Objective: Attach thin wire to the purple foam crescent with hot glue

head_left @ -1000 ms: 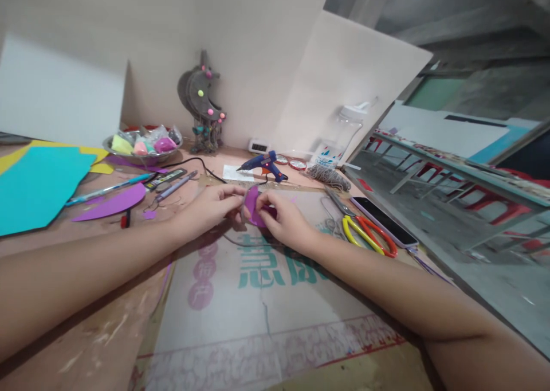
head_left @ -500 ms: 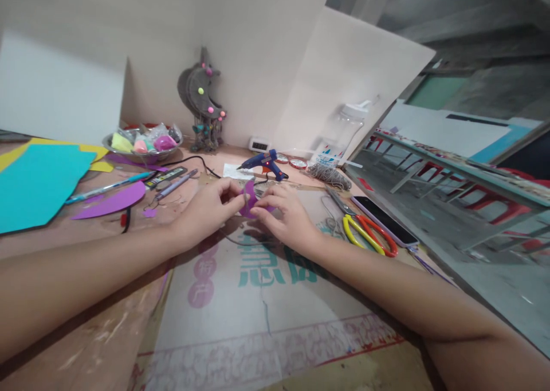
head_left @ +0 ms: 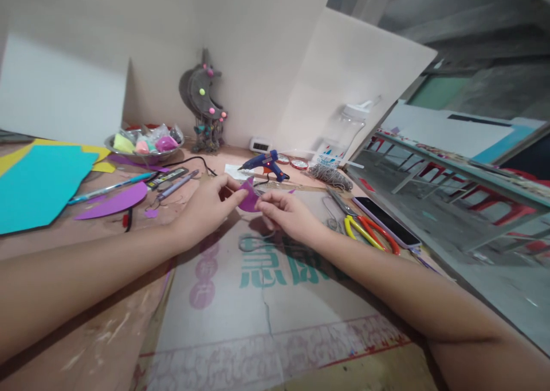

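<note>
Between my hands, above the printed board [head_left: 223, 333], is a small purple crescent-shaped piece [head_left: 248, 199], which looks like craft foam. My left hand [head_left: 212, 207] pinches its left side between thumb and fingers. Close to its right edge, my right hand [head_left: 286, 213] is closed in a pinch on grey yarn [head_left: 253, 243], partly hidden by the fingers. A loose loop of this yarn hangs below onto the board. A blue glue gun [head_left: 264, 161] stands just beyond my hands.
Scissors [head_left: 372, 233] and a phone [head_left: 387, 222] lie right, below a grey yarn bundle [head_left: 330, 177] and a clear bottle [head_left: 341, 133]. Leftward are turquoise sheets [head_left: 43, 184], a purple cutout [head_left: 116, 202], pens and a bowl [head_left: 146, 155] of clay packets. A decorated grey moon [head_left: 200, 93] stands behind.
My right hand has turned, its fingers curling into a tighter pinch by the purple piece. More of that piece shows now, and the yarn loop has shifted. My left hand stays nearly in place.
</note>
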`<state>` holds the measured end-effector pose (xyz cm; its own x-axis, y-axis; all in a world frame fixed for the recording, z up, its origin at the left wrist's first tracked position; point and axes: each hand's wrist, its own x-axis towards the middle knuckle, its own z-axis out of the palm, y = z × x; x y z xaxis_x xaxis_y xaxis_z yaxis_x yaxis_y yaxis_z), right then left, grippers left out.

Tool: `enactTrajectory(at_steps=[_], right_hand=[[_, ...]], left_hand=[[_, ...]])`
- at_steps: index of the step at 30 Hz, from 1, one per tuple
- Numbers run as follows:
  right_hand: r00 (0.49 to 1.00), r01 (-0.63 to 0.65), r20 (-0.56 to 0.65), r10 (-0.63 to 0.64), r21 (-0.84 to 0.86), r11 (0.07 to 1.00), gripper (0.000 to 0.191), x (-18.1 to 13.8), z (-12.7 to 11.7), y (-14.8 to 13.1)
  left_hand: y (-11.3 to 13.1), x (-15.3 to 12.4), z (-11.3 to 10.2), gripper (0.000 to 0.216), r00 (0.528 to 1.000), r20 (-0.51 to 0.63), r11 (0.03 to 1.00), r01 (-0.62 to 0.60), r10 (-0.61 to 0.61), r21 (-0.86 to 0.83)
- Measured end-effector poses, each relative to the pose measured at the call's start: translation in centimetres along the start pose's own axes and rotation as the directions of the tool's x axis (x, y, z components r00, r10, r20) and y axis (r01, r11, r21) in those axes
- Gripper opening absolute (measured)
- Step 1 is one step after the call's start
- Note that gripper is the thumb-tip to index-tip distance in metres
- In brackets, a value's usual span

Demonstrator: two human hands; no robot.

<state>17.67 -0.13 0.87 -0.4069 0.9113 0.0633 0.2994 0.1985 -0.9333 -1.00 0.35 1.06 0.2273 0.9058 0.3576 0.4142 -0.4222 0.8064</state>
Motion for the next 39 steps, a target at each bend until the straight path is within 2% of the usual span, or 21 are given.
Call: enactTrajectory(at_steps=[3,6,9,14,16,20,23,25,27,29,31,32,34,36,39], right_hand=[[0.998,0.003,-0.065,-0.011,-0.117,0.993,0.021,0.6,-1.8,0.0],[0.999,0.012,-0.03,-0.02,-0.256,0.967,0.026,1.3,-4.0,0.1],[0.997,-0.066,0.021,0.077,-0.336,0.94,0.031,1.8,-6.2,0.2],[0.992,-0.07,0.044,0.119,-0.593,0.802,0.029,1.5,-9.2,-0.4],[0.992,-0.071,0.033,0.124,-0.663,0.745,0.028,1.4,-9.9,-0.6],[0.991,-0.134,-0.099,0.092,-0.739,0.66,0.027,1.5,-10.5,-0.7],[0.991,-0.115,-0.045,0.127,-0.772,0.625,0.023,1.6,-11.0,-0.2],[0.995,-0.056,0.008,0.098,-0.773,0.632,0.022,1.6,-11.1,0.2],[1.0,-0.006,0.003,0.011,-0.723,0.691,0.042,1.5,-10.6,0.4],[0.996,0.024,-0.059,-0.073,-0.597,0.802,0.055,1.5,-9.4,0.5],[0.979,0.067,-0.15,-0.138,-0.4,0.914,0.045,1.4,-7.5,0.6],[0.976,0.106,-0.151,-0.155,-0.289,0.951,0.043,1.4,-6.5,0.8],[0.989,0.139,-0.052,-0.141,-0.034,0.99,0.052,1.3,-4.7,1.2],[0.99,0.09,0.094,-0.104,0.144,0.986,0.06,1.1,-3.3,1.5],[0.989,0.035,0.13,-0.068,0.24,0.97,0.06,0.9,-2.1,1.9]], left_hand=[[-0.4,0.2,0.0,0.017,0.998,0.009,0.996,0.057,-0.056,-0.07],[-0.9,0.3,0.0,0.018,0.998,0.001,0.994,0.06,-0.061,-0.094],[-1.1,0.4,0.1,0.019,0.996,0.019,0.989,0.088,-0.086,-0.122],[-0.9,0.4,0.1,0.02,0.987,0.049,0.977,0.158,-0.153,-0.144],[-1.0,0.4,0.1,0.02,0.989,0.036,0.979,0.145,-0.142,-0.144],[-1.2,0.3,0.0,0.021,0.993,0.028,0.984,0.118,-0.115,-0.134],[-0.9,0.3,0.0,0.02,0.989,0.064,0.978,0.142,-0.134,-0.152],[-0.6,0.2,0.0,0.019,0.984,0.089,0.973,0.164,-0.151,-0.164],[-0.4,0.2,0.1,0.019,0.982,0.108,0.97,0.17,-0.153,-0.175],[-0.5,0.2,0.1,0.019,0.981,0.124,0.967,0.169,-0.148,-0.189],[-0.7,0.3,0.2,0.02,0.98,0.134,0.963,0.174,-0.148,-0.207],[-0.9,0.3,0.3,0.02,0.977,0.148,0.958,0.185,-0.155,-0.218],[-1.2,0.3,0.4,0.02,0.966,0.198,0.947,0.211,-0.165,-0.241],[-1.3,0.4,0.5,0.019,0.957,0.252,0.941,0.209,-0.142,-0.265],[-1.3,0.3,0.6,0.018,0.957,0.274,0.944,0.174,-0.095,-0.281]])
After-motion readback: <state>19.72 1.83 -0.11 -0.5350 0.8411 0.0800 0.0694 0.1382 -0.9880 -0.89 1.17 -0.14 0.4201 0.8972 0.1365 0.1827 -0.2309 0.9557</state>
